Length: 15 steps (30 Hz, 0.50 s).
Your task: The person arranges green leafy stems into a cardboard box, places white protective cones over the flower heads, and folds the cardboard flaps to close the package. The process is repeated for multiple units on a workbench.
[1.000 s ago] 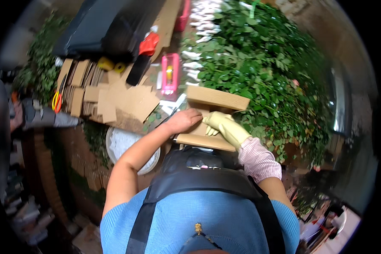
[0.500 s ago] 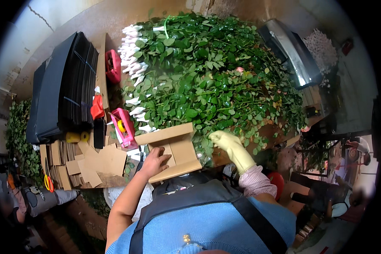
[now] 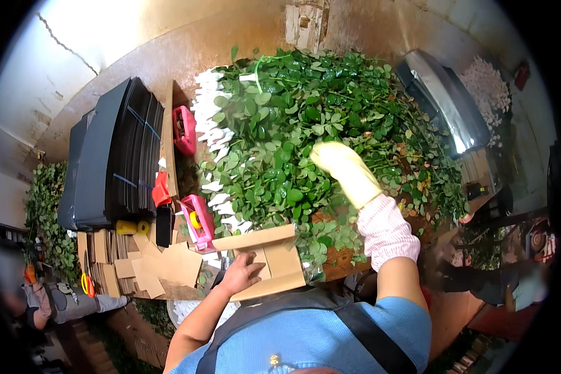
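My bare left hand (image 3: 242, 275) lies inside a shallow open cardboard box (image 3: 284, 263), its fingers stretched and apart on the inner cardboard. The box rests tilted against the table's near edge, close to my body. My right hand (image 3: 338, 163), in a pale yellow rubber glove with a pink striped sleeve, reaches over the pile of leafy rose stems (image 3: 293, 128). Its fingertips dip among the leaves, and the pale glove blurs into one shape, so its grip is unclear. White-wrapped flower heads (image 3: 213, 121) line the pile's left side.
Pink tape dispensers (image 3: 198, 223) stand left of the stems. Beyond them are stacked dark sheets (image 3: 109, 159), loose cardboard pieces (image 3: 168, 268) and scissors (image 3: 87, 283). A silvery plastic roll (image 3: 452, 115) lies at the far right. Other people work at both sides.
My gloved right hand has moved from the pile's near edge farther over the leaves. My left hand stays in the box. The whole view has shifted slightly upward.
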Available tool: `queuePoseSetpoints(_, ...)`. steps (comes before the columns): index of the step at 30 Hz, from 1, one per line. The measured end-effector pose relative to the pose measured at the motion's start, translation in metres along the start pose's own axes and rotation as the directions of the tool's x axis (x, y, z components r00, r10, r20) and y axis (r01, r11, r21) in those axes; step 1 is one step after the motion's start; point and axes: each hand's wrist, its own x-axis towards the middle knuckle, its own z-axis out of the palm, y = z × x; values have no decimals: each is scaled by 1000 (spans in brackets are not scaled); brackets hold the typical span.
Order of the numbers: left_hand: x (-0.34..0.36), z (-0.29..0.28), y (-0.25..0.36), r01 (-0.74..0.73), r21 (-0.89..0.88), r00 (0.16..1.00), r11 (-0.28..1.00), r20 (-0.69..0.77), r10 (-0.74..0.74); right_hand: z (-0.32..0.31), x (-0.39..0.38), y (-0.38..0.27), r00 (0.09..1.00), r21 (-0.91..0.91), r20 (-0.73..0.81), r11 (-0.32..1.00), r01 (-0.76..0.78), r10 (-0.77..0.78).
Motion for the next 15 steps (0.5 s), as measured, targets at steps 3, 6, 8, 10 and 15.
queuePoseSetpoints(3, 6, -2, 4, 13, -9, 1000, 1000, 2, -13, -7, 48, -12, 920, 3, -361, 986, 167, -154)
queuePoseSetpoints(6, 13, 0, 3, 3, -2, 1000, 1000, 7, -3, 19, 130, 8, 935, -695, -225, 718, 44, -276)
queuePoseSetpoints(8, 11, -2, 10, 45, -10, 999, 999, 18, -44, 16, 135, 4, 979, -127, -191, 991, 43, -67)
queuePoseSetpoints(10, 7, -2, 8, 66, -9, 998, 998, 5, -66, -14, 115, -18, 968, 311, -78, 929, -203, 238)
queuePoseSetpoints(15, 5, -1, 8, 67, -35, 998, 997, 2, -67, -33, 50, 46, 392, -53, -893, 918, 393, -219)
